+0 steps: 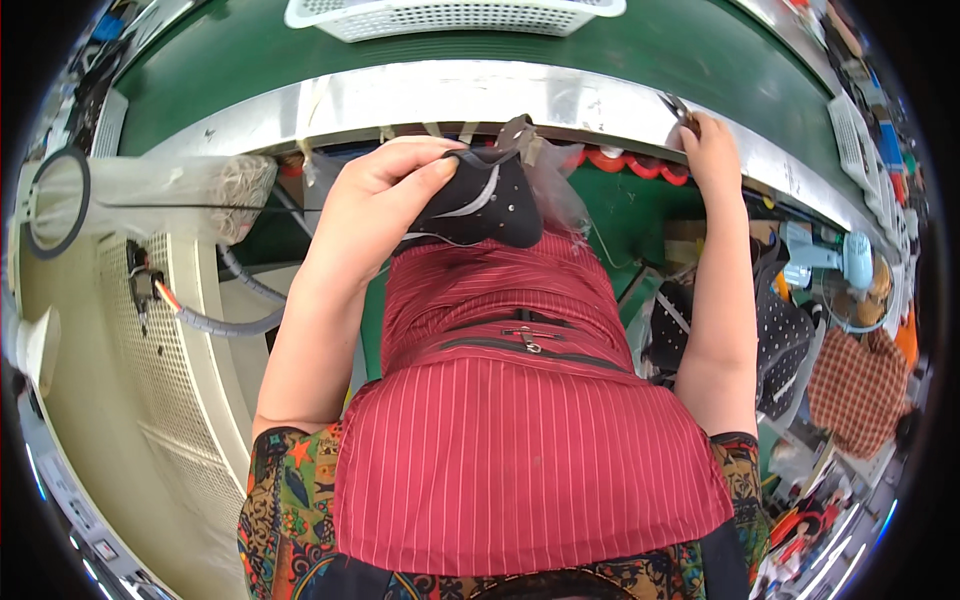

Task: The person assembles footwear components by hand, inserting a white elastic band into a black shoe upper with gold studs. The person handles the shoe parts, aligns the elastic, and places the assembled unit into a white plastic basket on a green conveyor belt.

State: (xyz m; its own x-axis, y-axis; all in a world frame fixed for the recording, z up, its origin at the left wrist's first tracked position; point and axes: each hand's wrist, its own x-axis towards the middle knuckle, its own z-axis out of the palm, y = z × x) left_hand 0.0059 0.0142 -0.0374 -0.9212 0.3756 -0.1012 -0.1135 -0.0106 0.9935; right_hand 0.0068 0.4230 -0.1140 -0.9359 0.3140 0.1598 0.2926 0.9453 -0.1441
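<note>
My left hand [395, 190] is closed on a black fabric piece [490, 205], pinching its upper edge between thumb and fingers. The piece has a curved grey stripe and small pale dots, and hangs above my lap in front of the red striped apron [530, 450]. A dark strap-like end [515, 132] rises from its top. Out to the right, my right hand [712, 150] is closed around small scissors [680, 108], their blades pointing away over the metal bench edge [440, 95]. The fingers partly hide the scissors' handles.
A white plastic basket [455, 20] stands on the green work surface [230, 80] ahead. To my left are a clear plastic-wrapped roll [190, 195] and a beige machine cabinet [110, 400]. Black dotted fabric [770, 335] and a light-blue fan [830, 260] are on my right.
</note>
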